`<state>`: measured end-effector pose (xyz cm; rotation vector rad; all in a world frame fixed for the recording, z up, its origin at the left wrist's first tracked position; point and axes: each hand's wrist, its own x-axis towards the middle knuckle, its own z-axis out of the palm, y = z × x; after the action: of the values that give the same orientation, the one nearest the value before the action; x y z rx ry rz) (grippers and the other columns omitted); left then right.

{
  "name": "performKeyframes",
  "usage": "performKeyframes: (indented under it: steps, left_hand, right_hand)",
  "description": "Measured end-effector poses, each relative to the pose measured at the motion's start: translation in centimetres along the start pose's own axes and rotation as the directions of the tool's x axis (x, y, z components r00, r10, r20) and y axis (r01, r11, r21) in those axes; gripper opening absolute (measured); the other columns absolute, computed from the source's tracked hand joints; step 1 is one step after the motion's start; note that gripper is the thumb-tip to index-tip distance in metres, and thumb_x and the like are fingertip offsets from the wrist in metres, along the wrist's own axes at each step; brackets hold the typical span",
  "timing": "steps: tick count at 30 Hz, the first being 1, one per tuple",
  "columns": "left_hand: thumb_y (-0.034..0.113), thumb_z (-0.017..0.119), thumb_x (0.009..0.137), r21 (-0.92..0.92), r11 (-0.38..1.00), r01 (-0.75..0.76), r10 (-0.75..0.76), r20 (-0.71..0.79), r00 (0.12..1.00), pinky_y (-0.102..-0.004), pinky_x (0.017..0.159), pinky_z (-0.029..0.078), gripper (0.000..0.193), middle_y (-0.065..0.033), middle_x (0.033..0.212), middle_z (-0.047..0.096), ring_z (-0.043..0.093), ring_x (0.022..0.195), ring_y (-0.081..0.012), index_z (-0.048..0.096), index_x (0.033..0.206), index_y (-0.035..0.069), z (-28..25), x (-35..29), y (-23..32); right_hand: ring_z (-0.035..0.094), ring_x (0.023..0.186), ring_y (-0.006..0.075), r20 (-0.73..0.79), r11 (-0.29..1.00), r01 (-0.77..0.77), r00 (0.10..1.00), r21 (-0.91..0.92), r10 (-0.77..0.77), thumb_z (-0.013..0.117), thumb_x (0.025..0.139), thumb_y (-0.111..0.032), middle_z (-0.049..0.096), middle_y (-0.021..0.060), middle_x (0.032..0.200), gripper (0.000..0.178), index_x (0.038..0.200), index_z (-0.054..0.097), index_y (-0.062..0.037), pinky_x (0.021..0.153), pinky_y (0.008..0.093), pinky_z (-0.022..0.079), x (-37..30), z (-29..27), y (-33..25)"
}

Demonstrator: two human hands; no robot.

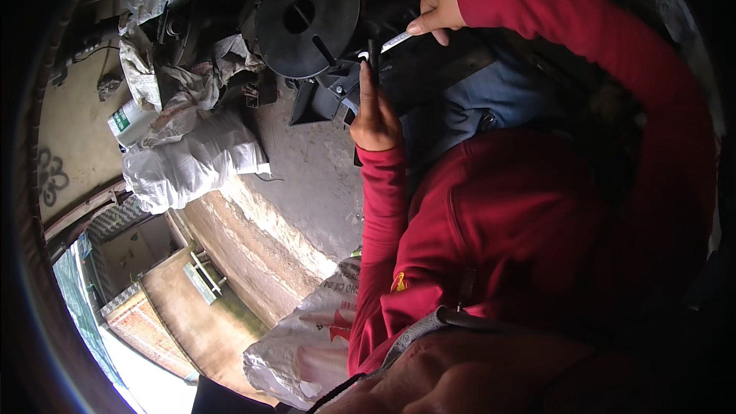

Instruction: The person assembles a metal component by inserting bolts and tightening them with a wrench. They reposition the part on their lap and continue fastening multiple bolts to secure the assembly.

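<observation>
My right hand (438, 9) is closed round one end of a slim silver metal tool, which looks like a wrench (396, 41). The tool's far end reaches a dark upright bar (373, 54) on a black metal machine. My left hand (373, 121) is at the same bar from below, index finger stretched up along it and the other fingers folded; what they grip is partly hidden. Just left of both hands stands the machine's large black disc (330, 0), with a round hole and a slot. Below the disc, a bolt (340, 90) shows on the black frame (304, 103).
Left of the machine lie a full white plastic sack (195, 161), crumpled wrappings (139, 69) and a white container with a green label (123, 121). Another printed sack (307, 337) stands beside my left arm. The grey concrete floor (310, 172) ends at a rough, pale edge.
</observation>
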<state>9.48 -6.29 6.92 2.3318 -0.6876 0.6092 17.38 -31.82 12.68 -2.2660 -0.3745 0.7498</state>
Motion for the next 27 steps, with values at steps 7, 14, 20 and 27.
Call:
performKeyframes:
  steps: [7,14,20,27]
  left_hand:
    - [-0.004,0.054,0.092,0.014,0.997,-0.077,0.077,-0.012,0.997,-0.0294,0.049,0.044,0.054,-0.0146,0.070,0.059,0.051,0.049,-0.0196,0.047,0.144,0.008,-4.7,1.1,3.4]
    - [0.002,0.056,0.092,0.140,0.984,0.114,-0.136,0.158,0.978,-0.0354,0.048,0.044,0.059,-0.0127,0.063,0.055,0.055,0.049,-0.0234,0.040,0.149,0.009,-0.1,-1.2,-1.2]
    - [0.002,0.056,0.092,0.029,0.985,-0.170,0.173,-0.102,0.980,-0.0350,0.046,0.043,0.059,-0.0124,0.062,0.054,0.053,0.048,-0.0212,0.040,0.149,0.009,-4.7,1.4,3.1]
    - [0.004,0.064,0.091,0.044,0.992,0.116,-0.121,0.120,0.985,-0.0296,0.044,0.040,0.053,-0.0120,0.054,0.049,0.046,0.042,-0.0148,0.053,0.141,0.016,-0.1,-1.2,0.2]
  right_hand:
    - [0.037,0.039,0.0114,-0.013,0.997,-0.061,0.998,0.038,0.062,0.057,0.095,-0.049,0.043,-0.0003,0.045,0.054,0.070,0.071,-0.0029,0.041,0.0318,0.030,-0.5,-0.1,1.2]
    - [0.041,0.042,0.0121,0.012,1.000,0.012,1.000,0.017,-0.012,0.056,0.095,-0.052,0.044,0.0002,0.045,0.057,0.069,0.072,-0.0040,0.042,0.0316,0.032,0.2,0.1,0.8]
    - [0.043,0.042,0.0128,-0.020,0.999,-0.037,0.999,-0.029,0.037,0.055,0.094,-0.054,0.047,0.0011,0.046,0.060,0.066,0.071,-0.0045,0.042,0.0317,0.034,0.0,-0.2,1.5]
    - [0.040,0.041,0.0127,-0.053,0.998,-0.006,0.999,-0.070,0.002,0.054,0.095,-0.053,0.043,-0.0001,0.045,0.060,0.064,0.071,-0.0044,0.042,0.0323,0.033,-0.1,-1.0,1.3]
